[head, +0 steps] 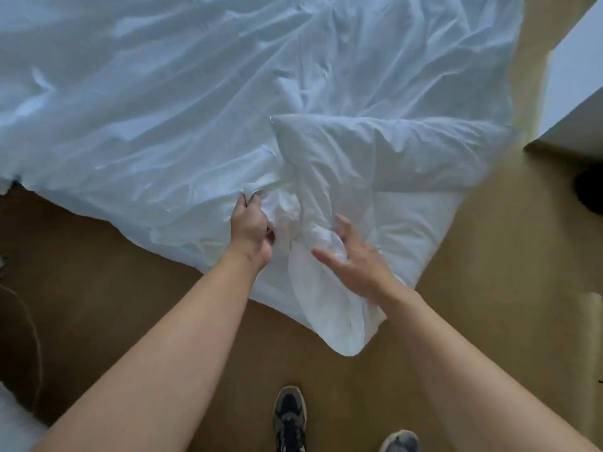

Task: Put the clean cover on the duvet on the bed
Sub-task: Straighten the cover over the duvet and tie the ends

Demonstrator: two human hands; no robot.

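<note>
Head view, left hand gripping cover (white), duvet beside

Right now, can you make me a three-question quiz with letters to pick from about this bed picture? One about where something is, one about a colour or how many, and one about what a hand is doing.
1. Where does the puffy duvet corner lie?
A. On the thin white cover
B. On the floor
C. On a chair

2. How many shoes show at the bottom?
A. None
B. Two
C. Four

3. What is the left hand doing?
A. Hanging free
B. Holding a cup
C. Pinching cloth

Answers: 1 A, its pointed corner rests over the spread cover. 2 B, one shoe is dark and another peeks in beside it. 3 C, its grip is closed on a fold, while the right hand is spread open.
</note>
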